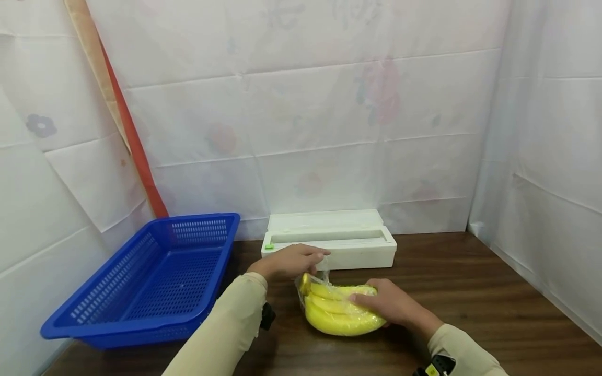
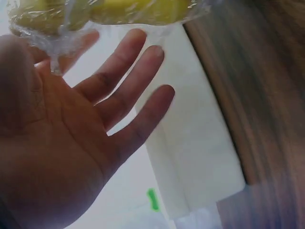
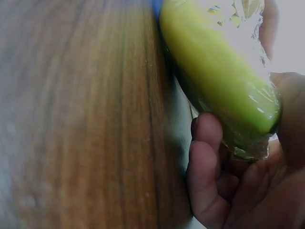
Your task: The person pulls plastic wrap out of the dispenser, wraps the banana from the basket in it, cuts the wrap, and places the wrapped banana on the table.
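A bunch of yellow bananas (image 1: 340,310) wrapped in clear cling film is held just over the brown table, its stem end to the left. My right hand (image 1: 388,303) grips the bunch at its right end, thumb on top; in the right wrist view the curled fingers (image 3: 205,157) lie beneath the greenish tips. Beside the stem, my left hand (image 1: 291,260) pinches a gathered bit of the cling film (image 2: 56,59) between thumb and index finger. Its other fingers (image 2: 138,121) are spread. A strand of film stretches upward from the bananas near that hand.
Behind the hands stands a long white box (image 1: 362,257), lid raised, with a green piece (image 1: 269,246) on its left edge. A blue plastic basket (image 1: 141,326) sits at the left. White patterned sheeting (image 1: 310,115) surrounds the wooden table (image 1: 470,292).
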Demonstrator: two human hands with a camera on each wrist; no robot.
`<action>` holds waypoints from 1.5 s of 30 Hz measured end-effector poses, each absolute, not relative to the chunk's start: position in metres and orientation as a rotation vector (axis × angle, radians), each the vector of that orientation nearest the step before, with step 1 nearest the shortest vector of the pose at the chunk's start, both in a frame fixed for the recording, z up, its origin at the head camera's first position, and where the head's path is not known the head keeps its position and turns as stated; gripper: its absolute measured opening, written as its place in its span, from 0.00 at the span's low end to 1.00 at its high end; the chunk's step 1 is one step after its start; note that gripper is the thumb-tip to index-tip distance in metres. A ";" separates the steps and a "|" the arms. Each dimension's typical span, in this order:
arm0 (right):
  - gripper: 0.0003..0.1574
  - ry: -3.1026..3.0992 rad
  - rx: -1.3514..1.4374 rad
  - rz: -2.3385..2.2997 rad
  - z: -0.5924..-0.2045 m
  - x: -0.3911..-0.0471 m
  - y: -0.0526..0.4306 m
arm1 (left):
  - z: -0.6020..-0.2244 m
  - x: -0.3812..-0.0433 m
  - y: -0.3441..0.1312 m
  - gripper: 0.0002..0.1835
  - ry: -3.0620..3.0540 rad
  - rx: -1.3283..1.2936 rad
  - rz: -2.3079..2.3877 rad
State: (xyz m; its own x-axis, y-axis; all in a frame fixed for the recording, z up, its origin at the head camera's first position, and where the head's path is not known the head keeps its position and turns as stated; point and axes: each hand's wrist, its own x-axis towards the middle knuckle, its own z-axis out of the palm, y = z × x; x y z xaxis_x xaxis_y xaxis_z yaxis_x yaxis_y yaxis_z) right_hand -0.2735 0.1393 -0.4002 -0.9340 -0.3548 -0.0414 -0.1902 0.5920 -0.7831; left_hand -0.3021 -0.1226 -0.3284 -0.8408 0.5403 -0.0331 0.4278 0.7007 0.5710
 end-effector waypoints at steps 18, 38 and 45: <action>0.30 2.636 -0.460 -1.243 -0.398 -0.272 0.138 | -0.329 -0.316 -0.117 0.12 2.836 0.919 0.646; 0.31 2.699 -0.338 -1.246 -0.396 -0.271 0.137 | -0.310 -0.307 -0.129 0.05 3.161 1.269 0.333; 0.31 2.713 -0.318 -1.254 -0.396 -0.272 0.140 | -0.308 -0.303 -0.135 0.06 3.222 1.280 0.249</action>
